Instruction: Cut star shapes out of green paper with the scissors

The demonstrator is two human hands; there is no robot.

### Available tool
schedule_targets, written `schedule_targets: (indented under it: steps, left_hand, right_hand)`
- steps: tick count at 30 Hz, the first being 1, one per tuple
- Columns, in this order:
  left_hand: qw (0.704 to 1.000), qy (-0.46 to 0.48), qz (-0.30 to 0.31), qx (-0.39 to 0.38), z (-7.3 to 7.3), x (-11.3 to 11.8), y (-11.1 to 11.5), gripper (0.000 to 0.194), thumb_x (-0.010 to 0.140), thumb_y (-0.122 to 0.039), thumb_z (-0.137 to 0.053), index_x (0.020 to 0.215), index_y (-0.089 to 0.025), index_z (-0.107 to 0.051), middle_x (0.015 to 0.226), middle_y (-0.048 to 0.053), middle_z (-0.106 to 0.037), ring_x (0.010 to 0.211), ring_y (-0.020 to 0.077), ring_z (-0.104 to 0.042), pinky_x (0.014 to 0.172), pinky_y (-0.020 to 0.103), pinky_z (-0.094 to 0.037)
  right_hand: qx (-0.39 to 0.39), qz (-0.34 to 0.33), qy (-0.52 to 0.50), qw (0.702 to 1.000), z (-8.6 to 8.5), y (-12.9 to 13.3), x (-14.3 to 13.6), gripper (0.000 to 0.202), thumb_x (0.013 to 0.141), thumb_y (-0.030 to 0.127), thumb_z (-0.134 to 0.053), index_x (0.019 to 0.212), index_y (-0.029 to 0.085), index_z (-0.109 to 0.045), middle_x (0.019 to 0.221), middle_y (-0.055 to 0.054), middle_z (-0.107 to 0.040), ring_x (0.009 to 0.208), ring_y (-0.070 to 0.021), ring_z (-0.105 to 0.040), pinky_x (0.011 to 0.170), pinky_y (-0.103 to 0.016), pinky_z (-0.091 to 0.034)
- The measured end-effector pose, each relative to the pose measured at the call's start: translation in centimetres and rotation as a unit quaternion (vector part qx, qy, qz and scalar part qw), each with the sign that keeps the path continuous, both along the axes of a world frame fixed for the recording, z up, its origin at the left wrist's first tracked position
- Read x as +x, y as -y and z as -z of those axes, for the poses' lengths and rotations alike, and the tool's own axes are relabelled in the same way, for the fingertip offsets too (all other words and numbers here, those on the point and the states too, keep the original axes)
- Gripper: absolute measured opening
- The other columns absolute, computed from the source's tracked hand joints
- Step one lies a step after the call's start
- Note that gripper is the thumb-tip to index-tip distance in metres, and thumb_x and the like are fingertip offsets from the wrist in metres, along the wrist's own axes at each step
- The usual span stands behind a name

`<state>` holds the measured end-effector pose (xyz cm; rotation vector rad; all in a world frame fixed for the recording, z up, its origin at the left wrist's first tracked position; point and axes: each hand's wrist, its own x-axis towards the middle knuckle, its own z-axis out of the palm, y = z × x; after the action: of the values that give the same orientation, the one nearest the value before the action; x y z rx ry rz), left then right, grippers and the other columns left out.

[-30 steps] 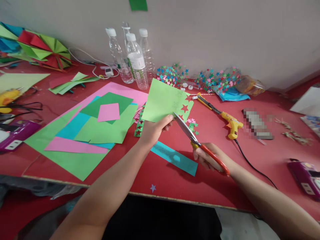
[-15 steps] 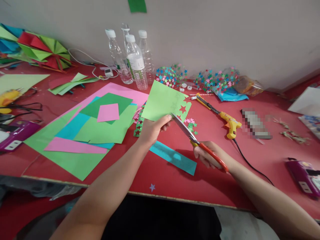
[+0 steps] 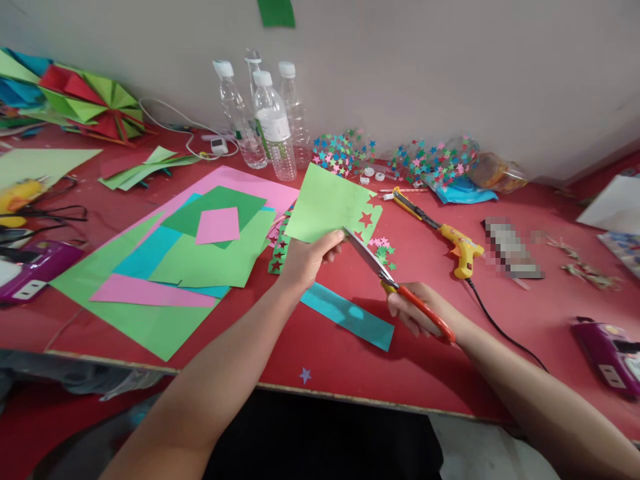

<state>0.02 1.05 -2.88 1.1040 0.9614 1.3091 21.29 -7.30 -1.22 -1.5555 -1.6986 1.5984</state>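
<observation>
Pinched in my left hand (image 3: 313, 260) is the lower edge of a light green sheet (image 3: 325, 200), which has star-shaped holes along its right side. My right hand (image 3: 417, 310) is wrapped round the red handles of a pair of scissors (image 3: 375, 263). The blades look closed or nearly so, and their tip is at the sheet's lower edge beside my left thumb. Beneath my hands lies a blue paper strip (image 3: 350, 316). Small green stars (image 3: 385, 257) and pink ones lie right of the sheet, and a green strip with star holes (image 3: 277, 257) is partly under it.
Coloured sheets (image 3: 210, 260) overlap at the left. Plastic bottles (image 3: 274, 127) stand by the wall, near star-covered clear pieces (image 3: 435, 160). To the right are a cutter (image 3: 407, 203), a yellow glue gun (image 3: 463, 250) with its cord, a phone (image 3: 513, 250) and a purple power strip (image 3: 607, 353).
</observation>
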Motion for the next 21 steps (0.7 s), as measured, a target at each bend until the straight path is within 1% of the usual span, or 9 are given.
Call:
schedule_targets:
  steps: [6,9,11,15,21]
  left_hand:
    - [1.000,0.001,0.001,0.014,0.3,-0.1,-0.2,0.018,0.070,-0.034,-0.070,0.066,-0.017,-0.065,0.052,-0.002,-0.060,0.042,0.0074,-0.050,0.041,0.021,-0.036]
    - [0.999,0.009,-0.020,0.032,0.4,-0.1,-0.3,0.023,0.074,-0.037,-0.066,0.063,-0.017,-0.064,0.052,-0.001,-0.060,0.042,0.0076,-0.050,0.039,0.021,-0.035]
    - [0.999,0.010,-0.035,0.026,0.5,0.0,-0.3,0.026,0.075,-0.039,-0.066,0.061,-0.017,-0.064,0.052,-0.001,-0.061,0.042,0.0071,-0.049,0.039,0.021,-0.035]
    - [0.999,-0.005,-0.033,0.027,0.5,0.5,0.3,0.029,0.076,-0.043,-0.067,0.063,-0.017,-0.065,0.055,0.000,-0.061,0.044,0.0067,-0.051,0.041,0.020,-0.038]
    - [0.998,0.000,-0.043,0.044,0.3,1.4,1.3,0.033,0.080,-0.047,-0.064,0.065,-0.017,-0.065,0.055,-0.001,-0.059,0.045,0.0054,-0.050,0.041,0.019,-0.037]
  right_hand:
    - [0.003,0.006,-0.011,1.000,0.0,0.0,-0.1,0.048,0.081,0.063,-0.054,0.064,0.018,-0.052,0.038,0.005,-0.046,0.031,-0.0060,-0.039,0.035,-0.019,-0.032]
    - [0.007,0.001,-0.018,1.000,0.0,0.0,0.0,0.049,0.081,0.064,-0.054,0.065,0.018,-0.052,0.038,0.005,-0.046,0.031,-0.0061,-0.040,0.035,-0.019,-0.032]
    - [0.007,-0.001,-0.022,1.000,0.1,0.0,0.0,0.050,0.081,0.066,-0.053,0.066,0.017,-0.053,0.038,0.005,-0.046,0.031,-0.0061,-0.039,0.034,-0.019,-0.031]
    - [0.011,0.005,-0.034,0.999,0.2,0.3,-0.2,0.056,0.081,0.071,-0.047,0.070,0.017,-0.053,0.039,0.005,-0.046,0.030,-0.0060,-0.037,0.035,-0.019,-0.032]
    - [0.008,0.004,-0.050,0.999,0.2,0.9,-0.8,0.067,0.077,0.082,-0.040,0.073,0.016,-0.053,0.040,0.004,-0.046,0.031,-0.0061,-0.037,0.036,-0.020,-0.033]
